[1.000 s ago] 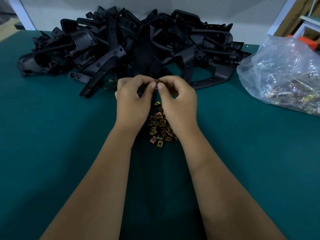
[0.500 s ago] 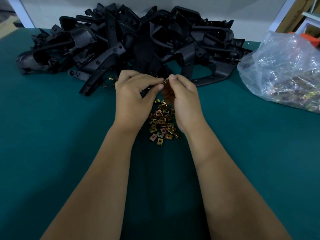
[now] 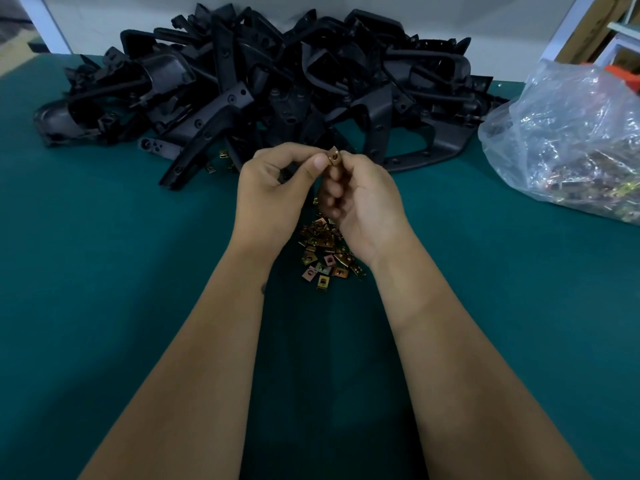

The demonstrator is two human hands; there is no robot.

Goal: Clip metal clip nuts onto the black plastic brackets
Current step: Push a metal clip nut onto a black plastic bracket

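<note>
Both hands raised over the green table, fingertips meeting. Right hand pinches one clip nut between thumb and fingers, other fingers curled; left hand curled too, thumb tip touching the same nut. Loose pile of clip nuts on the table beneath the hands. Heap of black brackets behind. Plastic bag of more nuts far right.

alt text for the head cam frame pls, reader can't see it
Both hands, left and right, pinch one metal clip nut above a loose pile of clip nuts on a green table. Behind lies a heap of black plastic brackets; a clear bag of clip nuts sits right.
</note>
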